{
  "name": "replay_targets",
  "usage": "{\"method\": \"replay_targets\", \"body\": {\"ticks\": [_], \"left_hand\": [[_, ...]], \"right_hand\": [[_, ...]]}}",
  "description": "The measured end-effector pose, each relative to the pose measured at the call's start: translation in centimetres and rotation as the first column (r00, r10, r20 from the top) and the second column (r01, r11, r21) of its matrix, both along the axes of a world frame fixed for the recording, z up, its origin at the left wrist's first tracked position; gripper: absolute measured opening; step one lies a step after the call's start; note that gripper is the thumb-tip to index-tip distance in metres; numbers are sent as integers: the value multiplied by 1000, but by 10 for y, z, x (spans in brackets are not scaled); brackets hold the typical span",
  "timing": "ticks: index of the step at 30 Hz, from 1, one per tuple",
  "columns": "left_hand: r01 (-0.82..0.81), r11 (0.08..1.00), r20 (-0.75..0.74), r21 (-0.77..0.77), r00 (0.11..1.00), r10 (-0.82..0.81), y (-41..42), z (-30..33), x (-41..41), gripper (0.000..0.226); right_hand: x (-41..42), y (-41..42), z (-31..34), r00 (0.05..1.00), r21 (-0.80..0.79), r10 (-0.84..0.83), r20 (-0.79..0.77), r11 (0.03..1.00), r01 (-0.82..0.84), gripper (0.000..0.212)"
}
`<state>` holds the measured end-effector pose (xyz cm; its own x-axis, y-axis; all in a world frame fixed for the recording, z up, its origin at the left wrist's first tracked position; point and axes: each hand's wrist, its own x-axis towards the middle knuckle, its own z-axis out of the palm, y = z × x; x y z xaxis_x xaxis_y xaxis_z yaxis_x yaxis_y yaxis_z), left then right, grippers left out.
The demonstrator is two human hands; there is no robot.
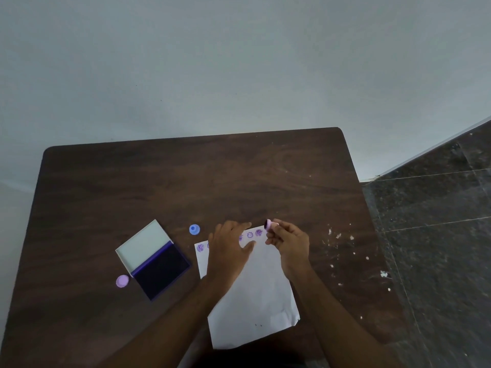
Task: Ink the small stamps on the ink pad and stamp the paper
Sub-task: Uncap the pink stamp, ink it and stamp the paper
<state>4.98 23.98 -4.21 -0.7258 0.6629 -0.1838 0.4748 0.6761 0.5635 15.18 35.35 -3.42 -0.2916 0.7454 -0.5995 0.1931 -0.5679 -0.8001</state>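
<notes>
Right hand (pixel 288 243) pinches pink stamp (pixel 268 224), inked face pointing left; left hand (pixel 229 248) flat on paper (pixel 255 301).

A plain room, its kind unclear: a dark wooden table (pixel 186 181) flecked with white spots stands against a bare pale wall (pixel 212 62), on a dark speckled stone-tile floor (pixel 438 208).

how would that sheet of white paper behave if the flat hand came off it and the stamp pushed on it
The paper looks thin and floppy, with a dog-eared near corner, so it would probably bend rather than lift flat. It lies on a smooth table, so it may slide under a sideways push; the left hand resting flat on it likely prevents that.
</notes>
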Motion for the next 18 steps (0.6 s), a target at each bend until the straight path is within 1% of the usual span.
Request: {"method": "replay_targets", "body": {"ticks": [3,6,11,14,15,16,17,18], "left_hand": [[-67,998,-13,12,998,67,-13,5,-8,39],[-65,998,-38,-2,997,65,-23,9,-16,32],[-147,985,70,91,988,141,-30,16,-21,30],[-157,983,115,98,983,145,-37,24,-26,26],[-150,979,138,140,982,131,-41,28,-28,21],[-146,966,160,214,981,113,-47,31,-29,13],[-151,949,169,277,980,106,-54,34,-30,9],[-160,939,169,306,979,112,-61,37,-31,9]], "right_hand": [[-6,-8,2,1000,-51,-7,-1,999,7,10],[-13,-12,6,997,-174,-77,-9,982,75,12],[-22,-17,19,982,-313,-130,-135,946,82,19],[-30,-20,25,969,-374,-154,-194,924,72,20],[-33,-22,27,964,-395,-160,-213,917,65,20],[-36,-24,29,960,-412,-162,-229,910,55,20],[-39,-27,31,958,-424,-155,-241,905,40,19],[-43,-30,32,958,-431,-142,-248,902,22,20]]}}
